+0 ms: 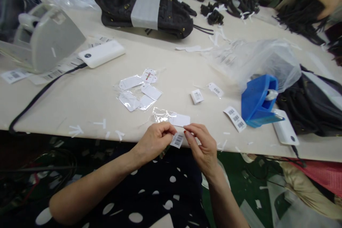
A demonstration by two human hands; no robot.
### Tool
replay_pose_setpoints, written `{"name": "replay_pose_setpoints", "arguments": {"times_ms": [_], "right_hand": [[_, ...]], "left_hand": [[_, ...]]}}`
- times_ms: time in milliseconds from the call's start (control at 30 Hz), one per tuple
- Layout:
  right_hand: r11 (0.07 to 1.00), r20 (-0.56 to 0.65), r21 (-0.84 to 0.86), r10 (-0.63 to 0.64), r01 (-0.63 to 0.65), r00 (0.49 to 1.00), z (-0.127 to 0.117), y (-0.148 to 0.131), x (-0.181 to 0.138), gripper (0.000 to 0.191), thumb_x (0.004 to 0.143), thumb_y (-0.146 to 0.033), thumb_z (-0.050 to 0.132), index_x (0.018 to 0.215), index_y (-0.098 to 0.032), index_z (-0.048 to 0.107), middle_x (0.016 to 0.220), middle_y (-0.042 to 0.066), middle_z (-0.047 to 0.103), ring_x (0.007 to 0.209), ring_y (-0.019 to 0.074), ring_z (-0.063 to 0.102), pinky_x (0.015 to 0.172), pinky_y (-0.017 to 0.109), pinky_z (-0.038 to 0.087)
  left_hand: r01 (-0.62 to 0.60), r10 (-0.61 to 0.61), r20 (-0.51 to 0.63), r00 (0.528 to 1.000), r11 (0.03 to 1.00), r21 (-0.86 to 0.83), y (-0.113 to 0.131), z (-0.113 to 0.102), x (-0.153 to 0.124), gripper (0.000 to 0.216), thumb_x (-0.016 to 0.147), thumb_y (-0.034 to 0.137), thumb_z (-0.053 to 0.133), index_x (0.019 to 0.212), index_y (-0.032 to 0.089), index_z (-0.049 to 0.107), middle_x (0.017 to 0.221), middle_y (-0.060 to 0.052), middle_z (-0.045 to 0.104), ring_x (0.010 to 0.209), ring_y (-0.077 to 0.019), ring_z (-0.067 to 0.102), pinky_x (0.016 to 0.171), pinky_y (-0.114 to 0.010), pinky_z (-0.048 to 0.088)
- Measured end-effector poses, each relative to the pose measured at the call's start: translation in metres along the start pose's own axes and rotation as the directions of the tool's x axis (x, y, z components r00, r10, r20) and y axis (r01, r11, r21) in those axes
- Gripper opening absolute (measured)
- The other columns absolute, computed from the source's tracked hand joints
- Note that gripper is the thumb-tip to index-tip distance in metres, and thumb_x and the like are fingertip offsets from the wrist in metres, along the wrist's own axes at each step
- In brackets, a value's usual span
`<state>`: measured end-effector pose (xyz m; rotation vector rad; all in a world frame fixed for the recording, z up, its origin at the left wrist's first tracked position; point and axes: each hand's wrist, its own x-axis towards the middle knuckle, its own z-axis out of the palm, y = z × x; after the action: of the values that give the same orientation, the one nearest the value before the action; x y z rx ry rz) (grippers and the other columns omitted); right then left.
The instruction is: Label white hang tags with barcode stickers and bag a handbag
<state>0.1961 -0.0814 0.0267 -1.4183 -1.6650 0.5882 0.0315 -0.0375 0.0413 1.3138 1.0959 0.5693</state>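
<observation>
"White paper with a barcode: where is that label (pixel 177 140)?"

"Pinched in my left hand (pixel 157 136), thumb against curled forefinger, at the near edge of the worktop (pixel 171 66). My left forearm slants in from the side, elbow bent outward."

"And your right hand (pixel 202 146)?"

"It's just right of the label, forearm steeper, forefinger and thumb bowed toward each other, only a narrow gap at the tips. I can't tell whether they grip anything. Just beyond both hands lies a white tag (pixel 181 119), crinkled clear wrapper (pixel 160 115) at its left."
</observation>
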Motion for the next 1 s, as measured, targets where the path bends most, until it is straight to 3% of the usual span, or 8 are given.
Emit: {"name": "replay_pose_setpoints", "arguments": {"times_ms": [133, 367, 533, 633, 733, 800, 900, 1000], "right_hand": [[0.994, 0.124, -0.096, -0.040, 0.052, 0.991, -0.002, -0.004, 0.007, 0.013, 0.084, -0.019, 0.052, 0.090, -0.018, 0.063, 0.086, 0.006, 0.061, 0.083, 0.0167, 0.056, 0.073, 0.031, 0.046], [0.988, 0.244, -0.143, -0.018, 0.054, 0.970, 0.004, -0.001, 0.005, 0.013, 0.085, -0.020, 0.048, 0.081, -0.018, 0.060, 0.074, 0.003, 0.060, 0.073, 0.0147, 0.054, 0.066, 0.027, 0.043], [0.986, 0.138, -0.099, 0.145, -0.132, 0.980, 0.007, 0.000, 0.002, 0.015, 0.083, -0.024, 0.049, 0.076, -0.017, 0.059, 0.068, 0.001, 0.058, 0.063, 0.0118, 0.052, 0.059, 0.024, 0.041], [0.940, -0.049, 0.038, 0.341, -0.340, 0.939, 0.008, 0.007, 0.004, 0.018, 0.082, -0.032, 0.053, 0.077, -0.016, 0.060, 0.066, 0.000, 0.059, 0.059, 0.0110, 0.051, 0.056, 0.023, 0.041], [0.873, -0.168, 0.189, 0.480, -0.450, 0.861, 0.011, 0.018, 0.008, 0.024, 0.078, -0.038, 0.056, 0.078, -0.015, 0.061, 0.066, 0.000, 0.060, 0.058, 0.0114, 0.051, 0.054, 0.023, 0.041], [0.849, -0.179, 0.232, 0.517, -0.475, 0.837, 0.014, 0.024, 0.011, 0.025, 0.076, -0.040, 0.058, 0.076, -0.015, 0.062, 0.064, -0.001, 0.059, 0.056, 0.0110, 0.050, 0.053, 0.023, 0.041], [0.839, -0.169, 0.237, 0.531, -0.489, 0.830, 0.019, 0.028, 0.015, 0.024, 0.074, -0.039, 0.059, 0.074, -0.015, 0.062, 0.062, -0.001, 0.059, 0.056, 0.0110, 0.050, 0.054, 0.023, 0.041], [0.835, -0.138, 0.230, 0.537, -0.500, 0.832, 0.022, 0.028, 0.018, 0.023, 0.074, -0.038, 0.058, 0.073, -0.015, 0.062, 0.062, -0.001, 0.058, 0.056, 0.0110, 0.050, 0.055, 0.023, 0.041]], "left_hand": [[-0.130, 0.135, 0.006, 0.991, 0.940, 0.317, 0.002, -0.001, 0.001, 0.020, 0.070, 0.009, 0.043, 0.069, 0.016, 0.062, 0.071, -0.001, 0.056, 0.071, -0.0137, 0.051, 0.066, -0.024, 0.038], [-0.170, 0.178, 0.032, 0.984, 0.851, 0.498, -0.002, 0.001, 0.005, 0.018, 0.070, 0.009, 0.043, 0.068, 0.017, 0.059, 0.071, -0.002, 0.056, 0.068, -0.0150, 0.051, 0.063, -0.026, 0.038], [-0.141, 0.196, -0.055, 0.979, 0.847, 0.513, -0.001, -0.003, 0.008, 0.020, 0.073, 0.011, 0.044, 0.082, 0.016, 0.062, 0.076, -0.003, 0.062, 0.069, -0.0154, 0.055, 0.065, -0.026, 0.041], [-0.246, 0.350, -0.101, 0.931, 0.809, 0.535, -0.006, -0.010, 0.013, 0.024, 0.076, 0.010, 0.044, 0.092, 0.014, 0.061, 0.082, -0.005, 0.063, 0.073, -0.0153, 0.057, 0.070, -0.027, 0.044], [-0.457, 0.569, 0.042, 0.821, 0.613, 0.644, -0.017, -0.015, 0.023, 0.024, 0.079, 0.009, 0.043, 0.093, 0.015, 0.061, 0.097, -0.008, 0.063, 0.089, -0.0187, 0.055, 0.079, -0.032, 0.044], [-0.546, 0.624, 0.181, 0.760, 0.461, 0.700, -0.026, -0.017, 0.029, 0.023, 0.081, 0.010, 0.043, 0.092, 0.015, 0.062, 0.103, -0.010, 0.061, 0.092, -0.0205, 0.053, 0.082, -0.036, 0.043], [-0.583, 0.593, 0.299, 0.748, 0.370, 0.724, -0.038, -0.016, 0.037, 0.022, 0.083, 0.011, 0.042, 0.088, 0.015, 0.063, 0.097, -0.011, 0.062, 0.086, -0.0201, 0.053, 0.079, -0.036, 0.042], [-0.581, 0.582, 0.312, 0.751, 0.359, 0.730, -0.045, -0.016, 0.039, 0.024, 0.084, 0.011, 0.040, 0.088, 0.015, 0.063, 0.095, -0.011, 0.062, 0.085, -0.0201, 0.051, 0.077, -0.036, 0.041]]}}
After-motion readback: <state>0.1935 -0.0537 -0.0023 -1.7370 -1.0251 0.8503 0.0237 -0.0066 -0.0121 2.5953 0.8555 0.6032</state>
